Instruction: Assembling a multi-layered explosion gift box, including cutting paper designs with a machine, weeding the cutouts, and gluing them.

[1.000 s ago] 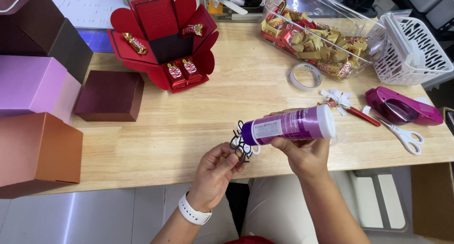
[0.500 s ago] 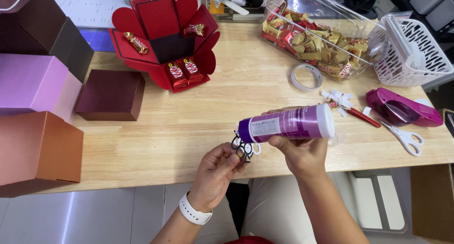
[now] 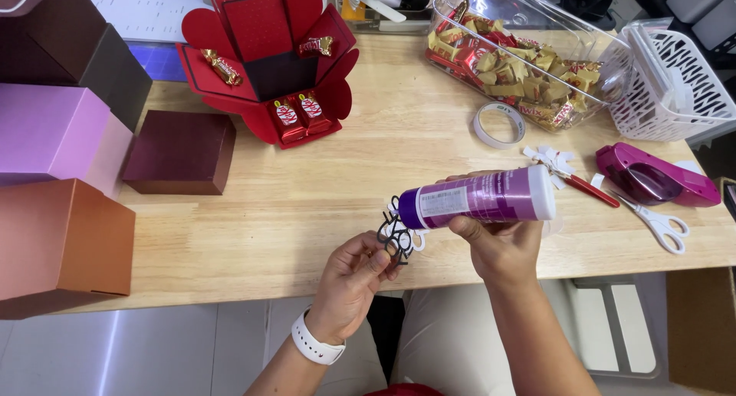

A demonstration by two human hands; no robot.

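Gluing step observed at lower centre: right hand (image 3: 498,246) gripped the purple glue stick (image 3: 483,200), tip against the black paper cutout (image 3: 395,235) pinched by the left hand (image 3: 354,277) (next, judged: placing it squarely).

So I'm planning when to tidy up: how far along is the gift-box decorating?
Done: the red fold-open paper box lies opened flat with wrapped sweets stuck on its flaps. In hand: the right hand presses a purple glue tube onto a black cut-out paper ornament pinched by the left hand. Left: the ornament isn't on any box yet.
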